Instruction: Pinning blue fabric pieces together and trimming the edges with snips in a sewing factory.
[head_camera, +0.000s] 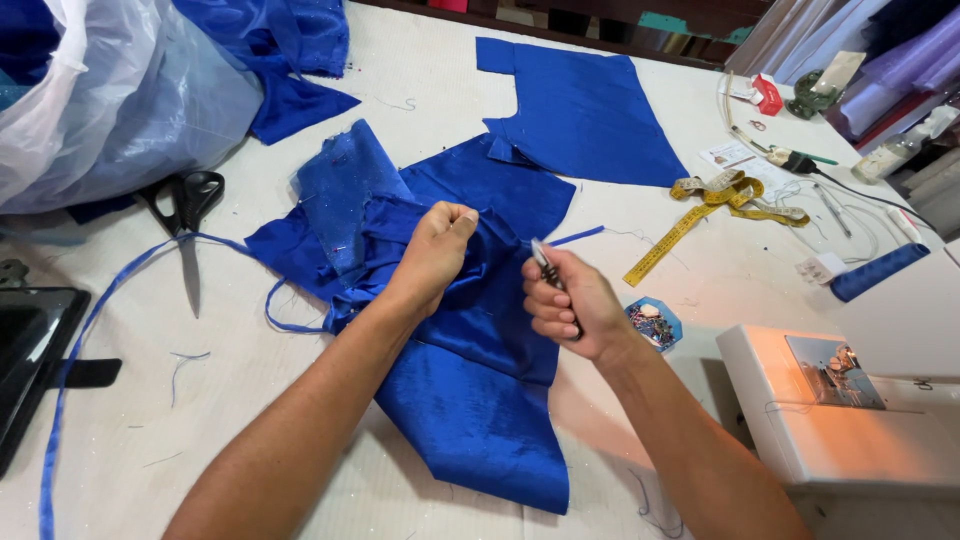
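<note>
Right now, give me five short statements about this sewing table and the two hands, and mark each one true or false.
1. The left hand is bunched on the blue satin fabric. True.
2. The right hand holds the yellow tape measure. False: it has a small metal tool in its grip; the tape lies apart on the table.
3. Black-handled scissors lie left of the fabric. True.
4. The blue thread spool stands upright. False: it lies on its side.
5. A white sewing machine sits at the lower right. True.
</note>
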